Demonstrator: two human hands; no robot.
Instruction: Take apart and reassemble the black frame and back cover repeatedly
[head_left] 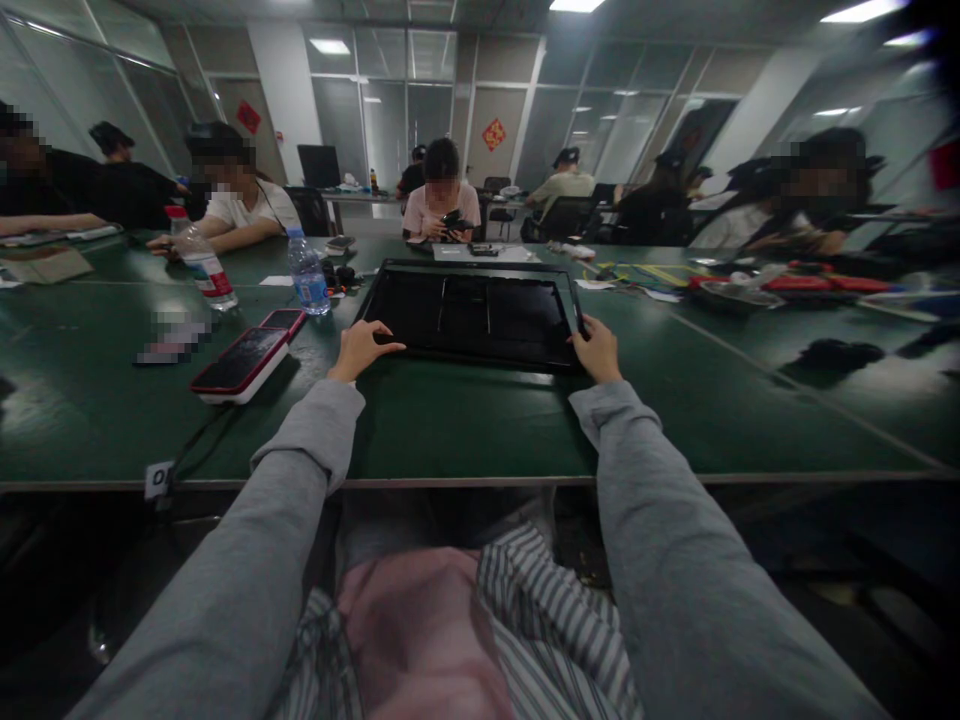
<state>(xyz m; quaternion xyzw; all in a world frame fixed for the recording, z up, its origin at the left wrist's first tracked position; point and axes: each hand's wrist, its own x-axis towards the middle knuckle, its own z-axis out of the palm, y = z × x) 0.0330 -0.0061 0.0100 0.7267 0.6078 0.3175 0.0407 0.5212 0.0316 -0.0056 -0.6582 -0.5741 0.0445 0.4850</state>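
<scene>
A wide black rectangular frame or shallow tray (465,315) lies on the green table (465,430), with two thin upright lines showing inside it. At its near left corner is my left hand (365,348), thumb and forefinger apart, the thumb along the near edge. My right hand (598,348) grips the right side near the front corner, its thumb at the rim and fingers round the outside. Whether the left fingers press on the frame is hard to tell.
Left of the frame stand a blue-capped bottle (307,272), a red-capped bottle (204,262) and a red-edged phone (241,362) on a white block. Cables and a tray (735,296) lie to the right. A person (442,195) sits opposite.
</scene>
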